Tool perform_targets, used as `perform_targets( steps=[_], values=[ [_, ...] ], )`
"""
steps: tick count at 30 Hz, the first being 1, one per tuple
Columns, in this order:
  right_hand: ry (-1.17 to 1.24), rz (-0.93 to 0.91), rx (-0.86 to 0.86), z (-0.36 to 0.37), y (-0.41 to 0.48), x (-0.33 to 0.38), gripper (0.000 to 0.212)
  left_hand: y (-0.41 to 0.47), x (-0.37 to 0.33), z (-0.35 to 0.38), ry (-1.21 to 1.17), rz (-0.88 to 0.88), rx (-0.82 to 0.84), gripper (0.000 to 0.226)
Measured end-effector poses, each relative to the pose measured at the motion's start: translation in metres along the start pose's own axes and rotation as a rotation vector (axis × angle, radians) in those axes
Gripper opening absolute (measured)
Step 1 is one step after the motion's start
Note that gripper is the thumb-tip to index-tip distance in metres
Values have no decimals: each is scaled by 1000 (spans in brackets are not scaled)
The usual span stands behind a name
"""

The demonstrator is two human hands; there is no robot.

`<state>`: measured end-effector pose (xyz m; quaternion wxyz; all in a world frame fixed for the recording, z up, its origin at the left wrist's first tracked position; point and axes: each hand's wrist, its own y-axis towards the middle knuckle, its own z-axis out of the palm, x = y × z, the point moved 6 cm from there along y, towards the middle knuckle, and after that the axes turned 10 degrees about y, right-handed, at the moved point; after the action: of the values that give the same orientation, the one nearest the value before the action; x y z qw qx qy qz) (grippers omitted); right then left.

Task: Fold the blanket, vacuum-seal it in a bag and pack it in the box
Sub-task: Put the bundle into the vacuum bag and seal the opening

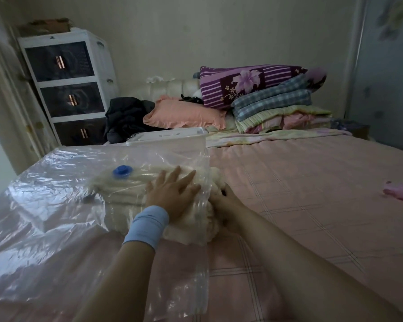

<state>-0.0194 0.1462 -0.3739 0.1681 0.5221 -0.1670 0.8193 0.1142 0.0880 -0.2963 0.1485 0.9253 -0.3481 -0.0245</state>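
A: Where's the blanket [123, 198]?
B: Folded, cream, mostly inside the clear bag [44, 205] on the pink bed [300, 182]. 1 end bulges from the bag's open edge.
A: And the hands?
B: The left hand [172, 194] lies flat on the bag over the blanket, grip spread. The right hand [226, 201] is against the bulging end, its grip buried in fleece, so I cannot tell.
A: The box [168, 138]?
B: Clear, lidded, just beyond the bag.

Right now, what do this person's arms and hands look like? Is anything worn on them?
No gloves on either. The left hand has a wide light-blue wristband. The right hand wears nothing visible, though its fingers are partly hidden. Both forearms are uncovered, with no sleeves in view.
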Motion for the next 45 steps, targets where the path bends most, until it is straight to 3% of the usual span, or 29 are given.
perform_targets(
  steps=[4, 6, 8, 9, 11, 13, 16, 17, 20, 21, 24, 26, 29, 32, 34, 36, 39, 41, 43, 45],
  values=[
    [-96, -371, -26, 20, -25, 35, 37, -6, -15, -31, -27, 51, -130, 46],
    [-106, -374, 80, 43, -40, 51, 41, -8, -19, -53, 14, 90, -205, 48],
    [-331, -392, 181, 60, -53, 52, 40, -10, -15, -61, -9, 77, -190, 52],
    [-386, -380, 173, 59, -53, 47, 36, -12, -12, -57, -30, 55, -147, 54],
    [-273, -74, 131, 49, -36, 11, 18, -19, -7, -36, -28, 25, -32, 57],
    [-271, -8, 50, 32, -24, -17, 8, -25, -5, -12, 28, 33, 43, 59],
    [-447, -125, -109, 17, -41, 6, 85, -22, 0, 1, 45, 39, 28, 60],
    [-509, -215, -184, 13, -45, 18, 95, -21, 1, 1, 23, 30, 22, 61],
    [-1029, -760, -149, 25, -63, 50, 90, -21, 5, -2, -75, 19, -54, 58],
    [-1222, -813, -75, 31, -60, 45, 90, -23, 7, -6, -107, 4, -125, 53],
    [-1503, -728, 151, 39, -44, 17, 109, -31, 24, -23, 3, -161, -323, 50],
    [-1589, -722, 232, 42, -42, 9, 120, -31, 40, -15, 28, -237, -206, 62],
    [-1735, -723, 255, 43, -44, 0, 123, -35, 50, 13, 4, -209, 88, 85],
    [-1808, -676, 253, 40, -45, -10, 122, -46, 46, 21, 48, -182, 139, 90],
    [-1805, -716, 221, 40, -48, -12, 119, -53, 43, 20, 52, -160, 51, 90],
    [-1819, -854, 187, 44, -58, -10, 116, -66, 43, 5, 43, -130, -183, 80],
    [-1821, -951, 234, 44, -68, -14, 107, -98, 25, -31, 127, 104, -623, 32],
    [-1794, -937, 247, 39, -73, -18, 109, -114, 4, -38, 66, 297, -558, 17],
    [-1819, -820, 272, 39, -73, -18, 107, -130, -10, -24, -3, 370, -345, 28],
    [-1859, -729, 271, 44, -74, -17, 106, -146, -14, -2, 67, 391, -262, 47]
  ],
)
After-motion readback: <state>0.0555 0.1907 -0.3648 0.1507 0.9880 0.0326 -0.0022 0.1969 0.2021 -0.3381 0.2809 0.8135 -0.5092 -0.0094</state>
